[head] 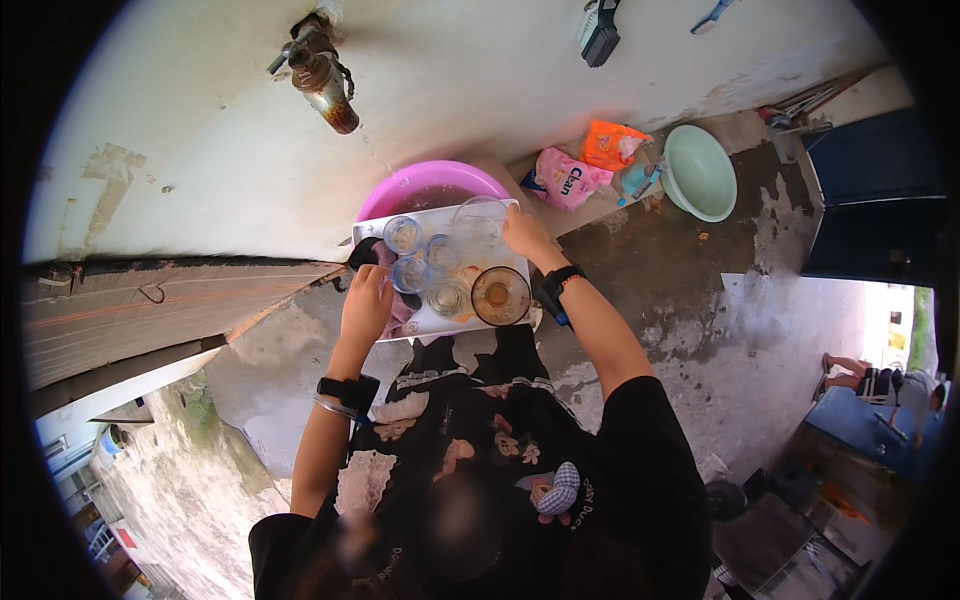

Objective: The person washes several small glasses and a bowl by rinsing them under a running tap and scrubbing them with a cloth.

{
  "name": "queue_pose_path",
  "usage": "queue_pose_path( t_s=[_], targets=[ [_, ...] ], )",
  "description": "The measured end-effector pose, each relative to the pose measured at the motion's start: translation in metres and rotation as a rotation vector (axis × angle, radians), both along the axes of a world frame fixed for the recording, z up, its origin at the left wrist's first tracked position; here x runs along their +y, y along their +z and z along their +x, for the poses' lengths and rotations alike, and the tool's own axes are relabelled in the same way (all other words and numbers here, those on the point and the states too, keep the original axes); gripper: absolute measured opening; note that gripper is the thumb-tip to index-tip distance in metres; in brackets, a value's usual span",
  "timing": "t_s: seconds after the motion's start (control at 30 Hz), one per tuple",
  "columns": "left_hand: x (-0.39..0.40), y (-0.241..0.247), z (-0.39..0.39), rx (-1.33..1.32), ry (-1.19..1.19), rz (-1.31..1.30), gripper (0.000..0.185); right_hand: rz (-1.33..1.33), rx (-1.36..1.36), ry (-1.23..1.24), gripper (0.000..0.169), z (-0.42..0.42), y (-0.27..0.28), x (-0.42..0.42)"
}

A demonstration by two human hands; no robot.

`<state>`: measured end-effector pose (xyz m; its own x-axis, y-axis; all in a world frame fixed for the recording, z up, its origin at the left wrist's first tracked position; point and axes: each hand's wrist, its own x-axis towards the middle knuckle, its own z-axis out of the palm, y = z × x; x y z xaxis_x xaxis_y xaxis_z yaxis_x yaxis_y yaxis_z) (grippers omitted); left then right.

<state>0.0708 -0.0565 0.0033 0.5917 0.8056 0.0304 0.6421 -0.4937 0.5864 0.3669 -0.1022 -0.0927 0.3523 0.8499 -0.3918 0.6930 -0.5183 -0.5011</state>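
A white tray point(501, 262) carries several clear drinking glasses point(403, 235), a brown-tinted glass bowl or cup point(500, 297) and a mauve and black cloth point(396, 319) along its left side. At the tray's left, my left hand point(366, 304) has its fingertips against the rim of one small glass point(410, 275); whether it grips the glass is hard to see. My right hand point(531, 238) holds a larger clear glass vessel point(480, 225) by its right side, over the tray's far right corner. Behind the tray sits a pink basin point(435, 172), partly hidden by it.
Water trickles from a rusty wall tap point(322, 82) towards the basin. To the right lie a pink packet point(568, 178), an orange packet point(611, 145) and a pale green basin point(699, 174). Brushes point(600, 34) hang above. A person point(892, 390) bends over a blue table point(847, 427) far right.
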Motion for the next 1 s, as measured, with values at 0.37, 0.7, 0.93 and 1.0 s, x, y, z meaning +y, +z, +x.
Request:
queue_pose_path(
  t_s=[0.37,0.7,0.93,1.0],
  targets=[
    [-0.006,-0.012,-0.008,0.025,0.017,-0.073,0.019,0.173,0.061,-0.008,0.034,0.02,-0.029,-0.018],
    [-0.009,-0.021,-0.017,-0.003,0.041,-0.058,0.017,0.356,-0.161,-0.054,0.024,-0.003,0.031,-0.014],
    [-0.013,-0.026,-0.022,-0.044,0.027,-0.08,0.019,0.482,-0.274,0.779,0.018,-0.064,0.065,0.008],
    [-0.015,-0.025,-0.027,-0.041,0.039,-0.098,0.019,0.387,-0.303,0.849,0.015,-0.071,0.059,0.01]
  ],
)
